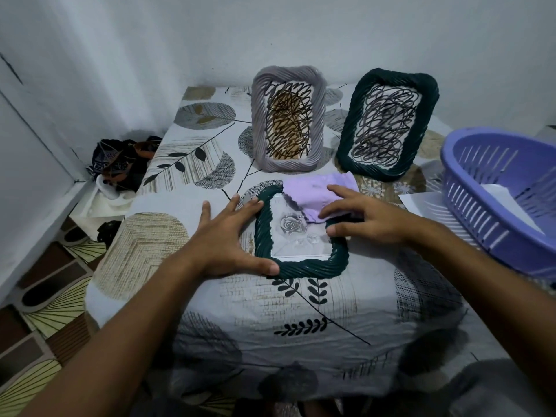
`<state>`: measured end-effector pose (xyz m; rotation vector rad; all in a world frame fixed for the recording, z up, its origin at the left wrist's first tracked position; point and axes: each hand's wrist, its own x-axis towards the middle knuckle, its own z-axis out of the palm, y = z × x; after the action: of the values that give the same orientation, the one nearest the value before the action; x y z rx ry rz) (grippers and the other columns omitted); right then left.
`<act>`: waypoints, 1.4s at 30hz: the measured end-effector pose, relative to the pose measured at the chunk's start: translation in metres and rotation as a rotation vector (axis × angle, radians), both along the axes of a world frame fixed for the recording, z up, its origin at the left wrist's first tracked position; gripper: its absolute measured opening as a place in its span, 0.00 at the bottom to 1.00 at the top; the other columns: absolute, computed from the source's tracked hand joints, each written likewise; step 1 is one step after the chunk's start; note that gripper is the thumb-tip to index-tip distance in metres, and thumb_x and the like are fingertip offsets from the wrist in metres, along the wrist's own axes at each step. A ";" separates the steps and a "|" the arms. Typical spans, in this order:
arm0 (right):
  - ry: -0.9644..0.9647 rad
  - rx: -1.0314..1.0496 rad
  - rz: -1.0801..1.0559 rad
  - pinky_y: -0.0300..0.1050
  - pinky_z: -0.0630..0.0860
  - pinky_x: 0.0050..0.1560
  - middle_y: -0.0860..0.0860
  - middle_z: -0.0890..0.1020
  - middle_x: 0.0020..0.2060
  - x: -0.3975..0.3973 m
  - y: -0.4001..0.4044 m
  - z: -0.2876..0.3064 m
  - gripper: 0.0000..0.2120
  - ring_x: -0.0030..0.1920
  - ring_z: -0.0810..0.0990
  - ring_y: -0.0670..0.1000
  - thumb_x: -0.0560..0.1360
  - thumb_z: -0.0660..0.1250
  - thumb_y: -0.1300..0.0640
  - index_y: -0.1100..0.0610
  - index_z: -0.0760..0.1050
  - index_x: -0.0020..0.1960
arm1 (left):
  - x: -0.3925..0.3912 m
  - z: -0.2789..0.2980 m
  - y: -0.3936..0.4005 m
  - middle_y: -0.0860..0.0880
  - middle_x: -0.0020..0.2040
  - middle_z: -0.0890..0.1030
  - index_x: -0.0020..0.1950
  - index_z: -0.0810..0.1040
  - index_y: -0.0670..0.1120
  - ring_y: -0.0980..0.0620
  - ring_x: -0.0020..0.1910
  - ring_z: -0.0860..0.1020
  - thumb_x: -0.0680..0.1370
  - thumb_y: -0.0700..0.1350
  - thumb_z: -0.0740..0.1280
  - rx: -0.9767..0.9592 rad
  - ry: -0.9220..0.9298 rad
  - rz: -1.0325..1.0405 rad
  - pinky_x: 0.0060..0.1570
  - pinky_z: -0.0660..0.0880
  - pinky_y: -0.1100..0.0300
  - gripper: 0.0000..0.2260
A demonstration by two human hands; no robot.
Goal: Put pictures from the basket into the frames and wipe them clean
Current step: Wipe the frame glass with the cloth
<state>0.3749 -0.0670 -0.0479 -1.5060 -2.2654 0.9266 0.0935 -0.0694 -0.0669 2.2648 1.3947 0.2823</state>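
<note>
Lilac slotted plastic basket [493, 203] at worktop's right edge holding white paper [501, 195], left hand [228, 236] spread flat against dark green twisted frame [301, 233] mid-worktop, right hand [358, 218] pressing lilac cloth [319, 194] onto it with straight fingers

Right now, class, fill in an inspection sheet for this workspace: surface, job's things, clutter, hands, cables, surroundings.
Surface: table under a leaf-print cloth.
Job's things: green frame lies flat, rose picture inside, purple cloth on its top right corner; grey frame and second green frame stand behind; basket at right holds paper.
Clutter: loose sheet beside the basket.
Hands: left hand steadies the flat frame; right hand presses the cloth.
Cables: nothing seen.
Surroundings: white wall; dark bundle on the floor at left.
</note>
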 end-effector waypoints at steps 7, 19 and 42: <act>-0.062 -0.062 0.040 0.39 0.54 0.68 0.52 0.55 0.77 0.001 0.006 0.007 0.13 0.76 0.52 0.45 0.70 0.72 0.46 0.44 0.79 0.54 | -0.001 -0.002 0.002 0.64 0.69 0.43 0.78 0.48 0.58 0.68 0.64 0.27 0.52 0.79 0.60 0.006 0.016 -0.010 0.70 0.26 0.46 0.59; 0.056 -0.011 -0.068 0.28 0.65 0.53 0.48 0.72 0.54 -0.013 0.013 0.008 0.33 0.52 0.74 0.37 0.78 0.42 0.37 0.55 0.81 0.48 | -0.001 0.000 0.000 0.62 0.70 0.44 0.78 0.48 0.58 0.63 0.66 0.29 0.51 0.79 0.60 -0.003 0.019 -0.003 0.70 0.26 0.46 0.59; 0.020 0.085 -0.005 0.53 0.70 0.64 0.51 0.70 0.61 -0.012 0.005 -0.006 0.37 0.60 0.73 0.46 0.73 0.42 0.28 0.51 0.82 0.40 | -0.003 -0.006 0.004 0.60 0.75 0.47 0.78 0.49 0.58 0.63 0.70 0.34 0.50 0.80 0.61 -0.001 0.009 -0.001 0.70 0.27 0.46 0.60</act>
<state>0.3634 -0.0624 -0.0538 -1.4584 -2.2563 0.8291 0.0905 -0.0651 -0.0725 2.2681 1.3980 0.2711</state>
